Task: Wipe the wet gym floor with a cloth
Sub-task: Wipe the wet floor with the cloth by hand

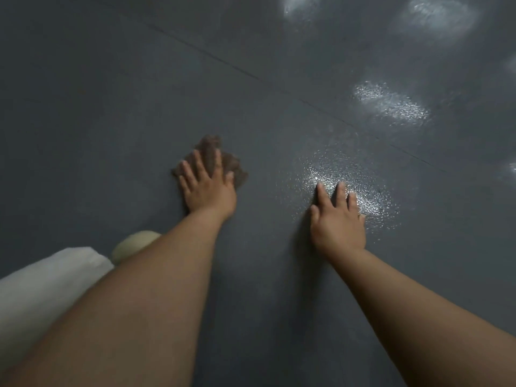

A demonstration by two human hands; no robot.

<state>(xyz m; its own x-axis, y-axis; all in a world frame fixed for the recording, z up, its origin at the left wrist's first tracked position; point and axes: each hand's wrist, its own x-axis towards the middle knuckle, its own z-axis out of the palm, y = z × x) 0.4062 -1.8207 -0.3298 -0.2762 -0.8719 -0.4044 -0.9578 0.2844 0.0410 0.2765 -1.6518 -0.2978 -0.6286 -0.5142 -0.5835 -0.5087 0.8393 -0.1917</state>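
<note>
A crumpled brown cloth (210,160) lies on the dark grey floor (111,121), left of centre, pinned under the left hand (208,188), whose fingers are spread flat across it. Well apart to the right, the right hand (337,219) rests palm-down on the floor with straight fingers, its fingertips in a glistening wet patch (363,185). Other shiny patches (391,103) show farther off. A white trouser leg (47,286) and pale shoe toe (134,244) sit at lower left.

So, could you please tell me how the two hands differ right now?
The left hand presses flat on the brown cloth; the right hand rests bare on the floor. The right hand lies on a glistening patch, the left on matte floor. Both are open, fingers spread.
</note>
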